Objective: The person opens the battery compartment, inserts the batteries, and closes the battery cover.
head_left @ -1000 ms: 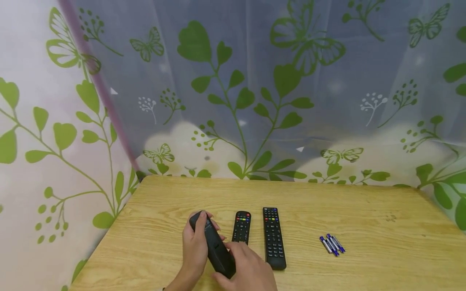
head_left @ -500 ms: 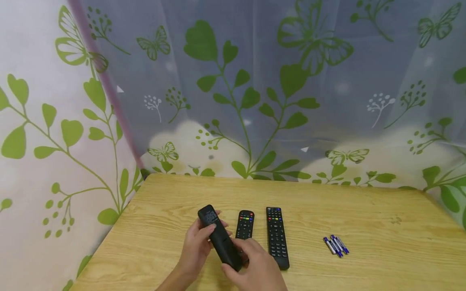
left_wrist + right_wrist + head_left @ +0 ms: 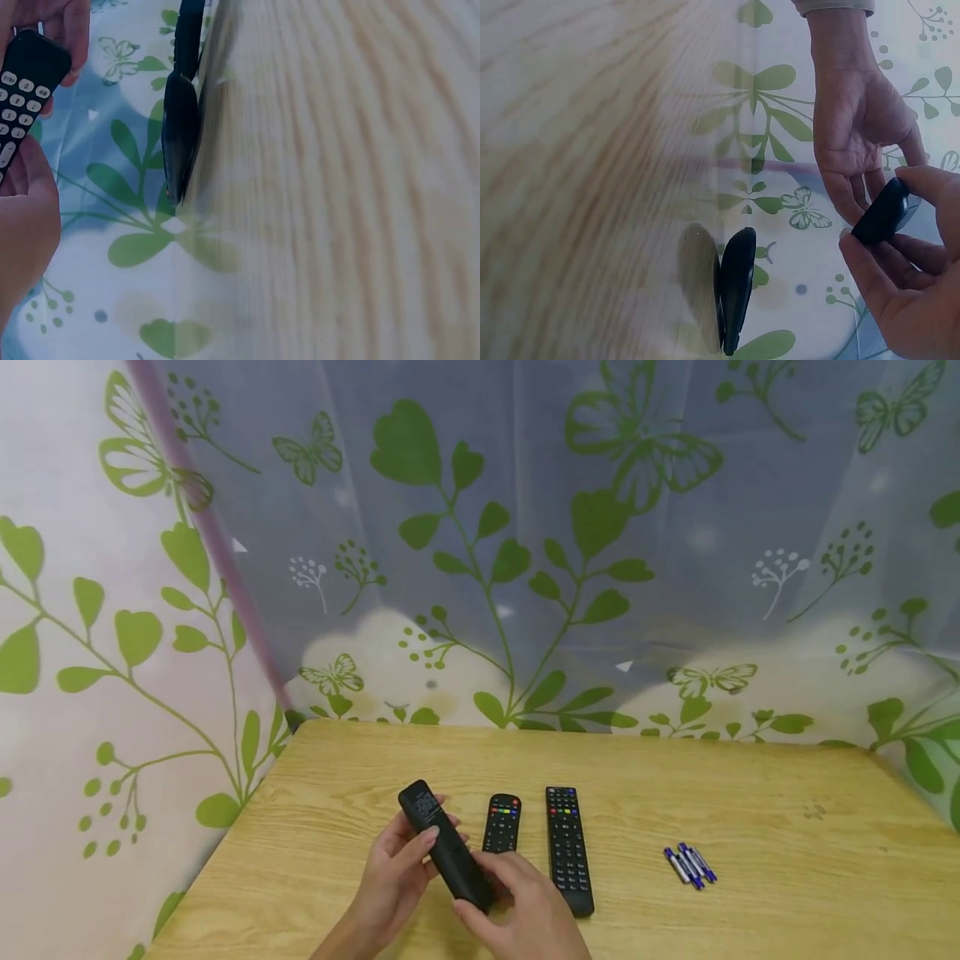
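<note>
Head view: The held remote (image 3: 448,847), a slim, rounded bar of black plastic, is supported above the wood-grained table (image 3: 787,810), with its printed back turned up. Its side is gripped by the left hand (image 3: 392,878), the thumb being laid on the back and the fingers bent behind. Its near end is pinched by the curled right hand (image 3: 525,906). A small remote (image 3: 501,824) and a long remote (image 3: 570,852) are laid face up. Silver-and-blue cylindrical batteries (image 3: 690,867) are grouped to their right. Leaf-printed cloth (image 3: 525,468) is hung behind.

Left wrist view: Pale keys are exposed on the held remote's dark face.

Right wrist view: The held remote's end is clasped between right thumb and fingertips; a pale cuff (image 3: 836,6) is worn at the left wrist.
</note>
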A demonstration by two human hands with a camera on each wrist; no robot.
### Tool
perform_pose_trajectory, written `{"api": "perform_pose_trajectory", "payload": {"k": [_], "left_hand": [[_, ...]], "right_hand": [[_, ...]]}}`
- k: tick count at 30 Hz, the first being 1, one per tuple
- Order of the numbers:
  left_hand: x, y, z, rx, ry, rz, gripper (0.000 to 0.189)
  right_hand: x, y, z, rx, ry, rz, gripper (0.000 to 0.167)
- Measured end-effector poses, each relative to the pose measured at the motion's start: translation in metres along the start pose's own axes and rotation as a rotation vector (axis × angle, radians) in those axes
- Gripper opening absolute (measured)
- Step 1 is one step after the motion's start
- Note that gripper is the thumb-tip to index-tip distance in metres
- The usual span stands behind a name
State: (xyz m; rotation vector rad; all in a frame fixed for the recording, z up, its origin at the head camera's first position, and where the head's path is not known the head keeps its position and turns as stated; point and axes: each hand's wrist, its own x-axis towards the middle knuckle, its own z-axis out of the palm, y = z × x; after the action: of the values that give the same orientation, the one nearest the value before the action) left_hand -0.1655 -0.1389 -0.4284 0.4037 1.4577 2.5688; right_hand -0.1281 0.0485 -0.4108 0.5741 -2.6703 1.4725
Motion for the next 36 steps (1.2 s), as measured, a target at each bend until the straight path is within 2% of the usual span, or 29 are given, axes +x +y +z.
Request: {"api": "perform_pose_trajectory", "payload": {"k": [9,12,15,18,22,29,36], "left_hand": [[0.002,0.005,0.000,0.012,0.011,0.026,0.042],[0.003,0.006,0.001,0.032,0.059,0.042,0.041],[0.005,0.006,0.003,0.047,0.135,0.061,0.039],[0.008,0.006,0.004,0.094,0.223,0.083,0.037],[0.012,0.008,0.002,0.192,0.303,0.096,0.038],[0.016,0.010,-0.008,0.273,0.345,0.071,0.043],[0.020,0.012,-0.025,0.361,0.376,0.043,0.044]], "right_hand": [[0.004,0.000,0.003,0.054,-0.032,0.018,0.058],[0.008,0.001,0.003,0.045,-0.055,0.019,0.055],[0.012,0.002,0.005,0.081,-0.075,0.039,0.051],[0.016,0.002,0.007,0.143,-0.062,0.049,0.043],[0.022,0.004,0.012,0.187,-0.024,0.022,0.034],[0.031,0.007,0.025,0.187,0.006,-0.002,0.039],[0.042,0.008,0.040,0.359,0.002,0.087,0.038]]}}
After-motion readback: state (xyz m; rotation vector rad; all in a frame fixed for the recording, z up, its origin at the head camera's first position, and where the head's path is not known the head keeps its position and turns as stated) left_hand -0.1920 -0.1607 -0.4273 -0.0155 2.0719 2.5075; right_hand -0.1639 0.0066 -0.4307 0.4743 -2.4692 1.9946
